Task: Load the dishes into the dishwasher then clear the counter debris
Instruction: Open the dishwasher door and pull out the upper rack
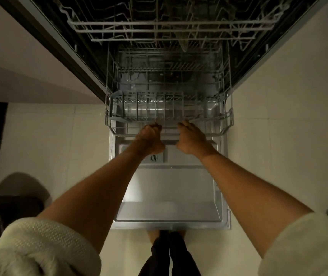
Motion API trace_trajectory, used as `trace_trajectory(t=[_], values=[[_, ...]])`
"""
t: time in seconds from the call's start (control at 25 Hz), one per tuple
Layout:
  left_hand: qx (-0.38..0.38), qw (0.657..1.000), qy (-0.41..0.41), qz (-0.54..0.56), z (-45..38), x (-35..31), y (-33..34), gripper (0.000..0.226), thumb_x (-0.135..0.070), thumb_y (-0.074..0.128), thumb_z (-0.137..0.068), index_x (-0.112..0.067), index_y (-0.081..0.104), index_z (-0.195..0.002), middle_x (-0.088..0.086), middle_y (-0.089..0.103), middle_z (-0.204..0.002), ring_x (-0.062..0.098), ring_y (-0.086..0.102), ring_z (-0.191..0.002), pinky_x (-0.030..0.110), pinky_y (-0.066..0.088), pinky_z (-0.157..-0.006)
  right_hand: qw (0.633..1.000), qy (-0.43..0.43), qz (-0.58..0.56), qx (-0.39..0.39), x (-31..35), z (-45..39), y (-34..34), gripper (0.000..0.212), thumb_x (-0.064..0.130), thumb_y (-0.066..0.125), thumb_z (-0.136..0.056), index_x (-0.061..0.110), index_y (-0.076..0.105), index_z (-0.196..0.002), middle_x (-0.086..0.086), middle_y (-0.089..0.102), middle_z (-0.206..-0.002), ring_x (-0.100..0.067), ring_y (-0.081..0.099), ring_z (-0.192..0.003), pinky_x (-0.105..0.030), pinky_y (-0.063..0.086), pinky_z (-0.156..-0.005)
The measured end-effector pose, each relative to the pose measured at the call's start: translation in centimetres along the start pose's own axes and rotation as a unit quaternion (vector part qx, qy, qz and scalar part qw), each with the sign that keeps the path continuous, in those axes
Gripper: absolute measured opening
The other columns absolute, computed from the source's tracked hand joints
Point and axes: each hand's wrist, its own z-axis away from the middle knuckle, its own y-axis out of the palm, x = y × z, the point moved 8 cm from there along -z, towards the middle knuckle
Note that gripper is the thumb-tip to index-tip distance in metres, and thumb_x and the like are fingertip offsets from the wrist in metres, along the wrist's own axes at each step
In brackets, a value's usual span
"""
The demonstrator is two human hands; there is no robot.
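The dishwasher stands open below me, its steel door (171,192) folded down flat. The grey wire lower rack (226,124) sits partly out over the door and holds no dishes that I can see. My left hand (151,138) and my right hand (193,138) both grip the rack's front rail, fingers curled over the wire. Above it the upper rack (171,26) is also slid out, and it looks bare. No dishes show anywhere in view.
Pale floor tiles (278,156) lie on both sides of the door. A dark cabinet edge (63,56) runs along the left. A dark rounded object (9,206) sits on the floor at the lower left. My legs (169,253) stand at the door's near edge.
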Motion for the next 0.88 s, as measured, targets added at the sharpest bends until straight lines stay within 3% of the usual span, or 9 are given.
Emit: trace_trajectory(t=[0.2,0.32,0.52,0.72,0.88], values=[[0.019,1.000,-0.005,-0.015,5.1,1.1,4.9,0.065,-0.008,0.066,-0.081,-0.017,0.045,-0.142,0.010,0.055,-0.133,0.025,0.056,-0.117,0.037,0.052,-0.099,0.998,0.008,-0.027,0.055,-1.0,5.5,5.4,0.079,0.021,0.063,-0.094,0.010,0.019,-0.159,-0.009,0.017,-0.166,-0.028,0.020,-0.151,-0.036,0.020,-0.122],[0.037,0.999,-0.019,0.004,8.0,1.7,7.5,0.073,-0.007,0.065,-0.080,-0.017,0.041,-0.148,0.008,0.050,-0.144,0.027,0.048,-0.130,0.036,0.048,-0.105,0.995,0.019,-0.027,0.091,-1.1,8.1,8.4,0.081,0.023,0.063,-0.094,0.013,0.017,-0.159,-0.007,0.017,-0.166,-0.025,0.018,-0.152,-0.036,0.020,-0.123],[0.082,0.996,-0.032,-0.007,12.4,2.6,11.5,0.073,-0.008,0.063,-0.081,-0.019,0.040,-0.150,0.007,0.051,-0.142,0.025,0.051,-0.127,0.030,0.051,-0.098,0.991,0.021,-0.019,0.131,-1.0,13.0,12.4,0.078,0.024,0.063,-0.094,0.014,0.020,-0.159,-0.007,0.020,-0.165,-0.024,0.021,-0.151,-0.034,0.019,-0.123],[0.117,0.992,-0.031,-0.024,15.7,3.4,15.2,0.072,-0.011,0.063,-0.080,-0.016,0.041,-0.149,0.006,0.050,-0.144,0.024,0.045,-0.133,0.032,0.047,-0.105,0.988,0.026,-0.034,0.147,-1.1,16.4,15.7,0.072,0.018,0.066,-0.089,0.011,0.033,-0.153,-0.009,0.037,-0.156,-0.026,0.036,-0.143,-0.036,0.032,-0.118],[0.143,0.989,-0.020,-0.043,18.4,3.7,18.0,0.069,-0.013,0.064,-0.082,-0.014,0.041,-0.147,0.007,0.049,-0.143,0.023,0.045,-0.131,0.032,0.044,-0.107,0.986,0.031,-0.033,0.161,-1.1,19.3,18.1,0.080,0.016,0.067,-0.091,0.010,0.023,-0.157,-0.009,0.027,-0.162,-0.026,0.026,-0.149,-0.036,0.025,-0.122]])
